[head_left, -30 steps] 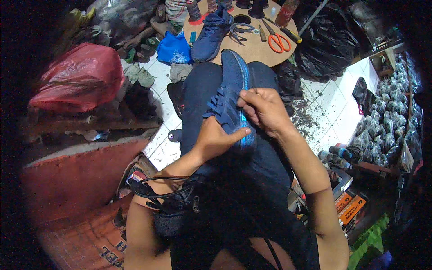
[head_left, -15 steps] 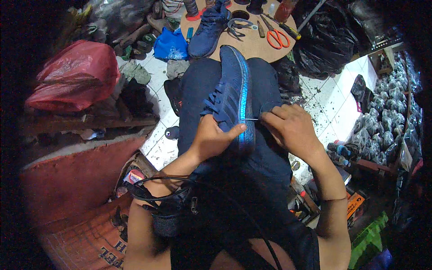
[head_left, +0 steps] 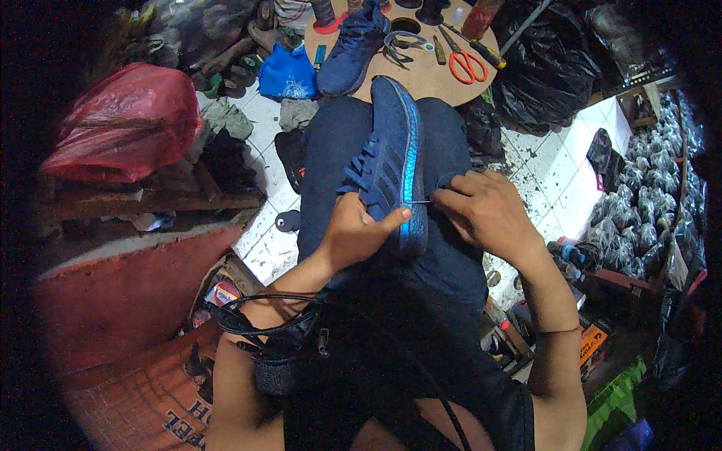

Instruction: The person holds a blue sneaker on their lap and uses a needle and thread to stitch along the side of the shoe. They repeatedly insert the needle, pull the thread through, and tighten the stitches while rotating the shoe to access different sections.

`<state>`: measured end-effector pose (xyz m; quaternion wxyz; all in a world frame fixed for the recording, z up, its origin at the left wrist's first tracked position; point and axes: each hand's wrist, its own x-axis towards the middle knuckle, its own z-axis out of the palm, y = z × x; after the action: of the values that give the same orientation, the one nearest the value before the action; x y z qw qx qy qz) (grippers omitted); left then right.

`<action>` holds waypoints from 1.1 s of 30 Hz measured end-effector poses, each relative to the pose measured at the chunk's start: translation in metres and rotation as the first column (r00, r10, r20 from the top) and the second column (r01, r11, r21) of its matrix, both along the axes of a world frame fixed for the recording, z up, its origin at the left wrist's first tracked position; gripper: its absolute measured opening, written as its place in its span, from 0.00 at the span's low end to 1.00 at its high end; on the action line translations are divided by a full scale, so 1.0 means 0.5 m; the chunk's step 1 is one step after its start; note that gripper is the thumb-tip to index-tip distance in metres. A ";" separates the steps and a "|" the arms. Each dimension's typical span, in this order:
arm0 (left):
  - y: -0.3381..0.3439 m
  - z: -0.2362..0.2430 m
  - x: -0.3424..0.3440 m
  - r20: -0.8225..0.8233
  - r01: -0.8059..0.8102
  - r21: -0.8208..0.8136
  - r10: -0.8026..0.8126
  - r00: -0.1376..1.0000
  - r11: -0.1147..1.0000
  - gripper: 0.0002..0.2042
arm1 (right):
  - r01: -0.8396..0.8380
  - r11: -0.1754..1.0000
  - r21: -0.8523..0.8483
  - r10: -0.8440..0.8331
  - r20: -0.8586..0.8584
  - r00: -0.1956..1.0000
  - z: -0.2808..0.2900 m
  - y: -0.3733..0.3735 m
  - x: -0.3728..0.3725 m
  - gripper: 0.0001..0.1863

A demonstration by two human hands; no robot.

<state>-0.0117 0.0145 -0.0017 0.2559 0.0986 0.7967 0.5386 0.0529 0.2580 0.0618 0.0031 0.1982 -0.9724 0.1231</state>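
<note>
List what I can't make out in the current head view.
All in the head view:
Left hand: its part behind the held shoe, hidden by that shoe.
Thin metal tool: rear end, covered by the right hand; whether its tip enters the shoe, too small.
Spool: top, cut by upper edge.
Red plastic: whatever lies beneath, covered.

Shoe [head_left: 389, 150] on lap [head_left: 331, 143], scissors [head_left: 460, 55] on table [head_left: 421, 80] beyond
</note>
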 end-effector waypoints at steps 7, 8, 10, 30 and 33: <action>-0.007 0.010 -0.012 0.063 0.127 -0.102 -0.121 0.991 0.987 0.17 | 0.091 0.939 -0.333 0.003 0.273 0.962 -0.028 0.009 -0.025 0.09; -0.008 0.008 -0.012 0.033 0.128 -0.024 -0.127 0.991 0.992 0.17 | 0.114 0.900 -0.421 0.024 0.309 0.951 -0.035 0.012 -0.030 0.10; -0.011 0.002 -0.012 -0.031 0.130 0.068 -0.128 0.991 0.989 0.18 | 0.217 0.836 -0.504 0.041 0.452 0.891 -0.045 0.018 -0.037 0.12; -0.002 0.013 -0.001 -0.017 0.014 0.048 -0.013 1.000 0.999 0.23 | -0.165 0.986 -0.008 0.163 -0.129 0.978 -0.042 0.027 -0.024 0.26; -0.005 0.013 -0.005 0.014 0.037 0.049 -0.038 0.999 0.998 0.23 | -0.157 0.987 -0.022 0.154 -0.103 0.983 -0.042 0.023 -0.023 0.25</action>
<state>-0.0143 0.0121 0.0046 0.2695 0.1156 0.7793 0.5538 0.0416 0.2696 0.0409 0.0456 0.2795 -0.9506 0.1274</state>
